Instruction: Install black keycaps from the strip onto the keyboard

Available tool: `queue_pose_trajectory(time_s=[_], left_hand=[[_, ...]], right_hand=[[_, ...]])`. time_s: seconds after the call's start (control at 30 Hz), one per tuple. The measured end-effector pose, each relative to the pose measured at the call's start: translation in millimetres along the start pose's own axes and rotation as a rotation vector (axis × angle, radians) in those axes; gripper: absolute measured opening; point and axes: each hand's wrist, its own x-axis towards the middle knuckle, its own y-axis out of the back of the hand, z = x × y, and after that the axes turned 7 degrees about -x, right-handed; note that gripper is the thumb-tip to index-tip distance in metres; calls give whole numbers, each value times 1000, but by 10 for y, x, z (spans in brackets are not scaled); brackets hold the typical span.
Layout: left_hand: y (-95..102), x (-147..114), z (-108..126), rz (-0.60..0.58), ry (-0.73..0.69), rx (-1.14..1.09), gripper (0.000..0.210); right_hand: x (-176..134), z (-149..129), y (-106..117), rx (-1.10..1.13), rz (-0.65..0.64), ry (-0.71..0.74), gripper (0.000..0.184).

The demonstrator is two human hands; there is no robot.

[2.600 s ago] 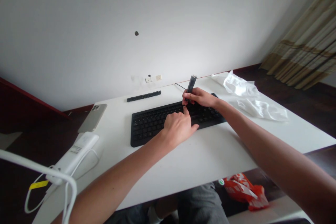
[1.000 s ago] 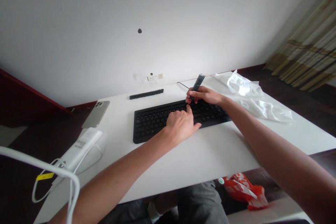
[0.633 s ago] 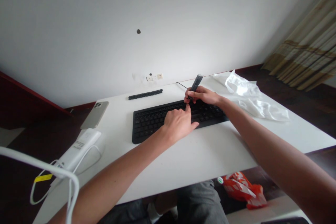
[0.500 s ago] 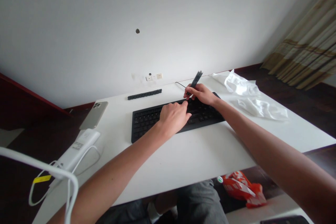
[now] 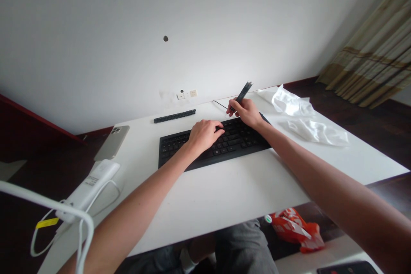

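Observation:
A black keyboard lies on the white table. Over its middle, my left hand has thumb and index finger curled together in a pinch; anything between their tips is too small to make out. My right hand is closed around a dark, slim stick-like tool, held slanted above the keyboard's back edge. The tool's upper end looks split, and its exact kind is unclear. Behind the keyboard lies a narrow black strip with a notched edge.
A phone and a white power strip with cables lie at the table's left edge. Crumpled clear plastic wrapping is on the right. A red plastic bag sits below the table's front edge.
My left hand has drawn back leftward from my right hand, showing more keys. My right hand, with the tool, has lifted slightly off the keyboard.

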Motion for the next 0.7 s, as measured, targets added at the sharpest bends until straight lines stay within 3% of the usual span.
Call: queue_pose_trajectory(time_s=[0.23, 0.43, 0.7], left_hand=[[-133, 10, -33, 78, -129, 128, 26], [-46, 78, -149, 99, -62, -11, 23], [203, 188, -681, 142, 63, 51, 25]], right_hand=[[3, 35, -19, 4, 46, 19, 54], [-14, -9, -17, -36, 61, -13, 51], [-32, -53, -12, -30, 34, -21, 49]])
